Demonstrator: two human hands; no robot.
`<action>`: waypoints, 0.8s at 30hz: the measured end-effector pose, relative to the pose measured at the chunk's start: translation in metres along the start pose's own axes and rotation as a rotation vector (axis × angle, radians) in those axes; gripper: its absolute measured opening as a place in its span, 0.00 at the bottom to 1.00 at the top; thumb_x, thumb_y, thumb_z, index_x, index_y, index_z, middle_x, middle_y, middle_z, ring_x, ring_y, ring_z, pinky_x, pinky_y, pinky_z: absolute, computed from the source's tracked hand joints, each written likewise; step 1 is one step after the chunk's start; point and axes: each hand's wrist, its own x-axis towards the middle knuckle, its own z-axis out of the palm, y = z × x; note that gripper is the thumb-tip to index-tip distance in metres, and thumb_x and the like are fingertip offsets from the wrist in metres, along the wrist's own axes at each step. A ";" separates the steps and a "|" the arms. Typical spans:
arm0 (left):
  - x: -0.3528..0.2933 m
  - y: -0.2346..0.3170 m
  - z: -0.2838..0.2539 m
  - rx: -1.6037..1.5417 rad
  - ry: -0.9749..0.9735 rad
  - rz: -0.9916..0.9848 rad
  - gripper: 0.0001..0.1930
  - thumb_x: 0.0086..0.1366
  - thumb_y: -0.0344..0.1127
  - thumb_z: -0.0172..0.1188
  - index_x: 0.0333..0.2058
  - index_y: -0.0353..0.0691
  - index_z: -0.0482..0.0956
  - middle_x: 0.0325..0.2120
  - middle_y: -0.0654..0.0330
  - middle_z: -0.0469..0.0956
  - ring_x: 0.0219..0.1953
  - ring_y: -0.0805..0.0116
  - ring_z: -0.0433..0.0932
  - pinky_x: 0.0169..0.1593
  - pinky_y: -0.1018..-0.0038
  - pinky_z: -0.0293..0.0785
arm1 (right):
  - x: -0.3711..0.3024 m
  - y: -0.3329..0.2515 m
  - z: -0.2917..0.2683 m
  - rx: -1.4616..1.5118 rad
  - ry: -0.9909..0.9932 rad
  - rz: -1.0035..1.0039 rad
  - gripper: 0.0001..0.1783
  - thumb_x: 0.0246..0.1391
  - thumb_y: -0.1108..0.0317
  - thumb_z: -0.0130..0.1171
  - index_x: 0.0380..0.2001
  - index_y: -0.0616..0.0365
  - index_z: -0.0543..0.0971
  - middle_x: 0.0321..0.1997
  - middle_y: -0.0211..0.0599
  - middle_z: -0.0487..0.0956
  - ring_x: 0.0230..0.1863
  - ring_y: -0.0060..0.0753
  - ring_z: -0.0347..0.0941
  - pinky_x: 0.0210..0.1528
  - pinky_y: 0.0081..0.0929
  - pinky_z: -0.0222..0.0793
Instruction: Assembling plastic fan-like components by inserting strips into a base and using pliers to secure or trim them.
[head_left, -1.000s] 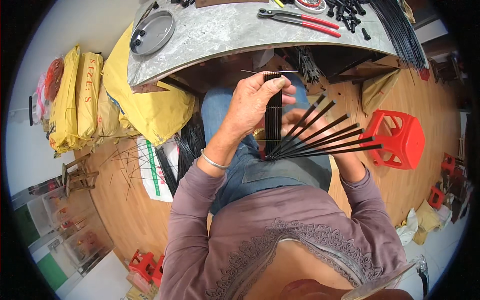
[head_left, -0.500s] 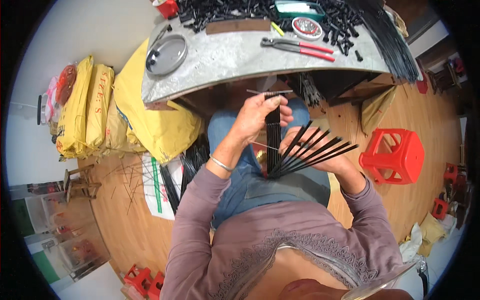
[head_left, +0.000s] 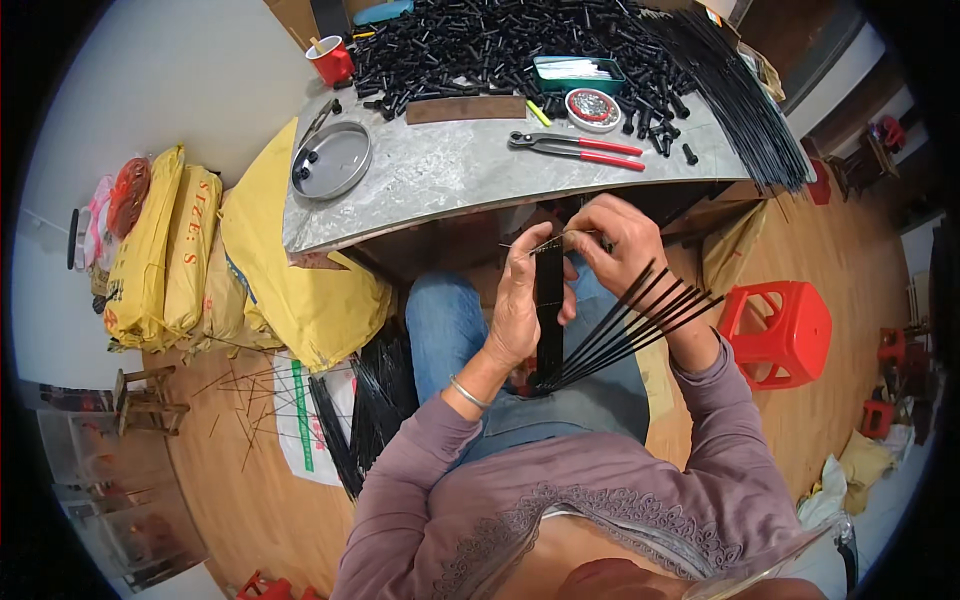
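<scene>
Over my lap, my left hand (head_left: 516, 315) is closed round a flat bundle of thin black rods (head_left: 548, 320), held lengthwise between thumb and fingers. Several rods of the bundle fan out from its near end toward the right, passing in front of my right wrist. A thin metal wire (head_left: 545, 243) crosses the bundle's far end. At that end, my right hand (head_left: 622, 240) has thumb and forefinger pinched together on the wire.
Black bolt-like pieces (head_left: 460, 50) heap the grey table (head_left: 430, 160), which also carries red-handled pincers (head_left: 580, 150), a round grey dish (head_left: 332, 160) and long black rods (head_left: 730, 100). Yellow sacks (head_left: 300, 260) stand left; a red stool (head_left: 785, 335) stands right.
My right hand has moved up from beside the lower bundle to the wire at its far end. My left hand has shifted lower on the bundle, its thumb now straighter. The view has tilted upward.
</scene>
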 end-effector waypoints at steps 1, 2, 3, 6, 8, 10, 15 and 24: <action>0.000 -0.004 -0.003 -0.044 -0.008 0.023 0.36 0.67 0.64 0.38 0.61 0.40 0.53 0.33 0.57 0.71 0.22 0.74 0.73 0.24 0.81 0.68 | 0.000 0.000 0.000 0.107 -0.104 0.157 0.06 0.48 0.72 0.60 0.29 0.64 0.77 0.26 0.41 0.75 0.29 0.36 0.74 0.32 0.27 0.68; -0.001 -0.004 -0.003 -0.048 -0.008 0.026 0.36 0.67 0.64 0.38 0.61 0.40 0.53 0.33 0.57 0.71 0.22 0.74 0.73 0.24 0.81 0.68 | 0.001 -0.001 -0.001 0.103 -0.107 0.155 0.06 0.48 0.72 0.60 0.29 0.64 0.77 0.26 0.41 0.75 0.29 0.36 0.74 0.32 0.27 0.68; -0.003 -0.004 -0.003 -0.024 -0.017 0.055 0.33 0.67 0.60 0.42 0.60 0.39 0.54 0.32 0.58 0.71 0.23 0.74 0.73 0.24 0.81 0.68 | 0.001 -0.003 -0.001 0.104 -0.119 0.162 0.06 0.48 0.72 0.60 0.29 0.64 0.77 0.26 0.41 0.75 0.28 0.36 0.74 0.32 0.27 0.68; -0.005 -0.001 0.000 0.037 -0.014 0.074 0.27 0.68 0.49 0.50 0.58 0.38 0.58 0.32 0.58 0.72 0.24 0.75 0.74 0.25 0.81 0.69 | 0.004 0.000 -0.003 0.097 -0.144 0.137 0.06 0.48 0.72 0.60 0.29 0.64 0.78 0.26 0.41 0.75 0.28 0.34 0.74 0.32 0.26 0.68; -0.005 0.000 0.002 0.079 -0.003 0.065 0.23 0.68 0.42 0.53 0.56 0.38 0.61 0.31 0.59 0.73 0.25 0.75 0.75 0.26 0.81 0.71 | 0.008 0.001 -0.007 0.178 -0.189 0.091 0.06 0.48 0.71 0.61 0.29 0.64 0.78 0.26 0.40 0.76 0.28 0.34 0.74 0.33 0.26 0.69; -0.003 0.001 0.003 0.031 0.110 0.042 0.15 0.67 0.36 0.55 0.50 0.39 0.68 0.26 0.63 0.76 0.24 0.75 0.76 0.27 0.80 0.73 | 0.008 0.009 -0.009 0.170 -0.271 0.157 0.06 0.49 0.72 0.61 0.29 0.64 0.78 0.26 0.38 0.77 0.29 0.30 0.75 0.33 0.24 0.69; -0.001 0.010 -0.001 0.043 0.079 -0.006 0.12 0.68 0.34 0.53 0.48 0.38 0.70 0.32 0.57 0.79 0.30 0.71 0.80 0.34 0.76 0.79 | 0.007 -0.004 -0.015 0.314 -0.309 0.257 0.06 0.49 0.75 0.57 0.32 0.65 0.75 0.26 0.36 0.77 0.28 0.26 0.73 0.32 0.24 0.69; 0.000 0.005 0.007 -0.062 0.069 -0.051 0.15 0.68 0.34 0.52 0.51 0.36 0.67 0.36 0.55 0.77 0.31 0.67 0.80 0.34 0.74 0.81 | 0.008 0.004 -0.029 0.220 -0.399 0.145 0.09 0.52 0.71 0.55 0.34 0.66 0.75 0.28 0.45 0.77 0.29 0.41 0.75 0.33 0.32 0.70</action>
